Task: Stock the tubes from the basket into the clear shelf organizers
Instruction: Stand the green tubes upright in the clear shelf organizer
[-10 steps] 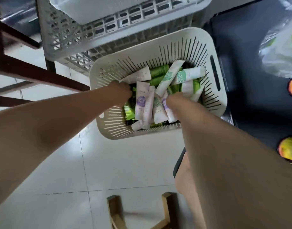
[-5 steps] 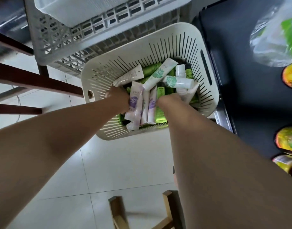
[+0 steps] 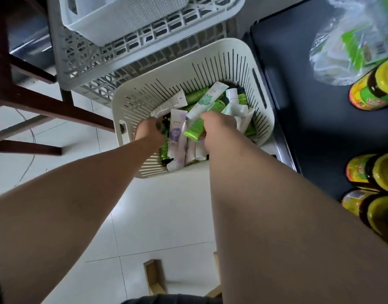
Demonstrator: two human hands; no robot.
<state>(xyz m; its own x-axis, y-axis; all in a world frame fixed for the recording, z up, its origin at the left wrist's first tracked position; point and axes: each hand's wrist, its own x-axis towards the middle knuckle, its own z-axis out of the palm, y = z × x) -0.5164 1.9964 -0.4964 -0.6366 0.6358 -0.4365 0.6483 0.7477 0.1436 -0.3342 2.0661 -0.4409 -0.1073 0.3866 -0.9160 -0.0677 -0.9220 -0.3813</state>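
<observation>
Gathering is the step in hand: in the cream slotted basket (image 3: 257, 119), the right hand (image 3: 212, 126) grips a green tube (image 3: 194, 129), the left hand's (image 3: 149, 130) grip is hidden among purple-labelled tubes (image 3: 176, 137); next, lift toward unseen organizers.

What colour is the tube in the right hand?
Bright green tube, gripped by the right hand; head view.

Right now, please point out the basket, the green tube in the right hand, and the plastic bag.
basket (image 3: 257, 62): head view, far right rim.
green tube (image 3: 194, 129): head view, its flat body.
plastic bag (image 3: 333, 47): head view, clear crumpled middle.
</observation>
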